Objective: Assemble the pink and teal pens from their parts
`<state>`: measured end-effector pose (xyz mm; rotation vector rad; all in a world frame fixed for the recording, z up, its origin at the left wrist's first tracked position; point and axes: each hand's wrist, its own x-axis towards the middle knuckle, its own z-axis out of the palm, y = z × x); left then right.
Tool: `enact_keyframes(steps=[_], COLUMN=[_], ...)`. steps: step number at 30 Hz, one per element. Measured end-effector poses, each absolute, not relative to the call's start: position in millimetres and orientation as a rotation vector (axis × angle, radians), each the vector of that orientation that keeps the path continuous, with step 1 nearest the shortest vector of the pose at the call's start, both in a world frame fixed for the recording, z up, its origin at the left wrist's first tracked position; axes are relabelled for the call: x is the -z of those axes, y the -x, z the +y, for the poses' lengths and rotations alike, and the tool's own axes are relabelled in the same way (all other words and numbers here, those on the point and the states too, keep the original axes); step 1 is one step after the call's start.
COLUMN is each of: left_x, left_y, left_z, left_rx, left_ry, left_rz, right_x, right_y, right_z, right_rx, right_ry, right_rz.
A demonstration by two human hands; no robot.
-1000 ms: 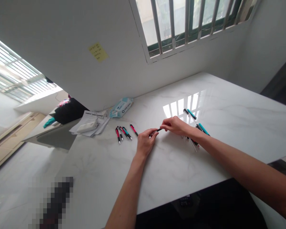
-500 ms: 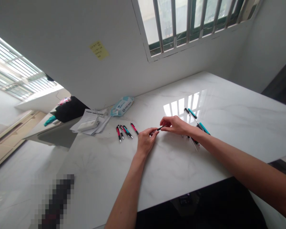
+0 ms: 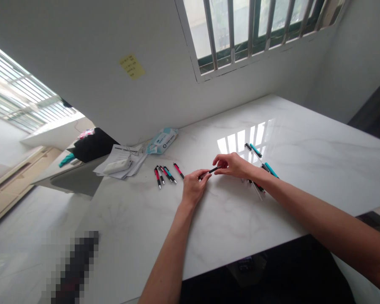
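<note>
Between my two hands is a dark pen (image 3: pixel 213 170), held nearly level just above the white table (image 3: pixel 139 236). The fingers of my left hand (image 3: pixel 194 182) pinch its left part. At its right end, the thumb and fingertips of my right hand (image 3: pixel 231 165) are closed on the tip; the exact contact is partly hidden. A red and black pen (image 3: pixel 178 170) lies just left of my left hand. Further left rests a group of assembled pens (image 3: pixel 165 174). Pen parts, among them a teal barrel (image 3: pixel 256 150) and a clear tube (image 3: pixel 257 190), lie beyond and beneath my right forearm.
A blue wet-wipe packet (image 3: pixel 162 141) lies by the wall. Papers (image 3: pixel 134 167) with a white device (image 3: pixel 117 166) on top lie at the left. A yellow note (image 3: pixel 132 66) sticks to the wall, left of a barred window (image 3: pixel 240 31).
Hardly anything differs. A little more of the dark pen shows between my fingers, while both hands keep almost the same place.
</note>
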<state>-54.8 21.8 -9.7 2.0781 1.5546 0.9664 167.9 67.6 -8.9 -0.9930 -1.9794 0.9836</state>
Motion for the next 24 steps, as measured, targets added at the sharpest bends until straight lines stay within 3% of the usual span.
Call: enact_keyframes(steps=[24], left_x=[17.2], left_y=[53.6], left_z=[23.9], left_rx=[-0.976], left_ry=[-2.068], left_rz=[1.54], right_x=[6.9], right_y=[-168.2], right_z=[67.9], right_rx=[-0.852], right_ry=[1.044], right_rz=[-2.056])
